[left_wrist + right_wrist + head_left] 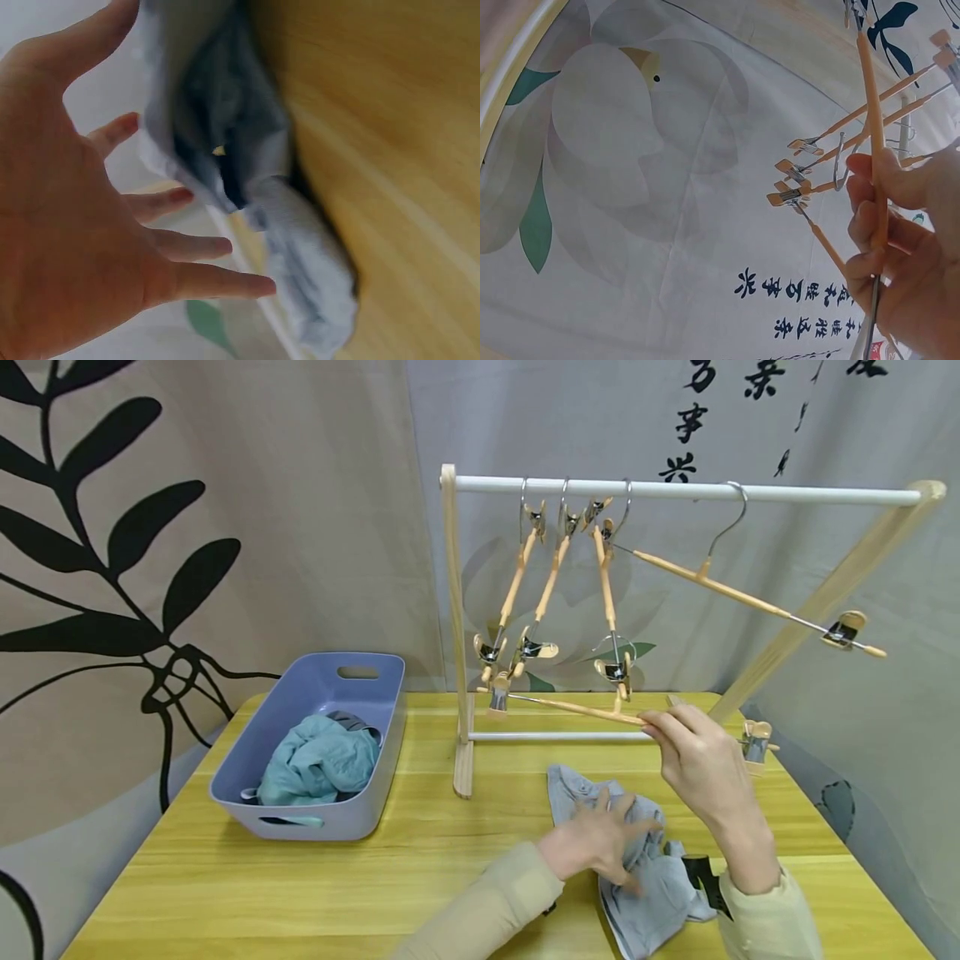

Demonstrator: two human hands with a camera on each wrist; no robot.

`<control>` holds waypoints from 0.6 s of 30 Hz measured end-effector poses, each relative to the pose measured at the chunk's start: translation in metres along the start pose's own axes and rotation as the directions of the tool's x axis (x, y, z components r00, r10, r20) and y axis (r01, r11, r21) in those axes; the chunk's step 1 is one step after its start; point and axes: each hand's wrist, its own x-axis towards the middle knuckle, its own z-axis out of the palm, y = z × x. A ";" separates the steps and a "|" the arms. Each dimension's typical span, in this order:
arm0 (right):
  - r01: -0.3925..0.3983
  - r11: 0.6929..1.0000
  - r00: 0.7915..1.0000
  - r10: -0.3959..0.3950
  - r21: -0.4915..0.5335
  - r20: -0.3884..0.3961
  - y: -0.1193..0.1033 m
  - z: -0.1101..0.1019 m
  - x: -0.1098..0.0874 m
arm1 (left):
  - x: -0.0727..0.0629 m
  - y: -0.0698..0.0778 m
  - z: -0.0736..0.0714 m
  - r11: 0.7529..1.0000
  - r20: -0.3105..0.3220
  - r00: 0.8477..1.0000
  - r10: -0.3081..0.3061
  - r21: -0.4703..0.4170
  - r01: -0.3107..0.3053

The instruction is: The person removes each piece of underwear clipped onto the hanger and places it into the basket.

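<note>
My right hand [693, 760] grips the wooden bar of a clip hanger [573, 707] in front of the rack. One metal clip [499, 695] of that hanger shows at its left end, another clip [756, 743] at its right. In the right wrist view the fingers curl round the bar [874, 97]. Lower down, my left hand [596, 839] spreads its fingers over a crumpled light blue-grey garment [652, 893] on the table. The left wrist view shows the open palm [75, 225] beside the cloth [300, 262], with nothing held.
A wooden rack with a white rail [675, 491] stands behind my hands. Several clip hangers hang from it, one slanting right [738, 596]. At the left, a blue-purple basket [240, 793] contains a teal cloth [318, 756] and darker cloth. The wooden table [300, 893] lies beneath everything.
</note>
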 end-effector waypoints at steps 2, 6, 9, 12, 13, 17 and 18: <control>-0.003 1.000 1.000 0.003 -0.004 0.004 0.000 -0.001 0.000 | 0.007 0.001 0.004 0.998 0.087 0.995 -0.049 -0.027 0.052; -0.014 1.000 1.000 0.014 -0.010 0.016 0.000 -0.003 0.000 | 0.018 0.003 0.010 0.994 0.141 0.985 -0.099 -0.038 0.105; -0.024 1.000 0.999 0.024 -0.004 0.021 0.000 -0.003 -0.001 | 0.023 0.005 0.012 0.992 0.129 0.983 -0.128 0.007 0.128; -0.032 0.999 0.999 0.032 0.001 0.024 0.000 -0.003 -0.001 | 0.025 0.004 0.013 0.991 0.084 0.989 -0.124 0.070 0.118; -0.034 0.999 0.999 0.034 0.000 0.025 0.001 -0.003 -0.001 | 0.025 0.002 0.013 0.990 0.066 0.991 -0.118 0.090 0.112; -0.040 0.999 0.999 0.041 -0.007 0.030 0.002 -0.004 -0.002 | 0.023 -0.004 0.014 0.987 -0.002 0.998 -0.068 0.149 0.067; -0.042 0.999 0.999 0.042 -0.008 0.029 0.002 -0.004 -0.003 | 0.023 -0.006 0.015 0.985 -0.013 0.998 -0.059 0.160 0.060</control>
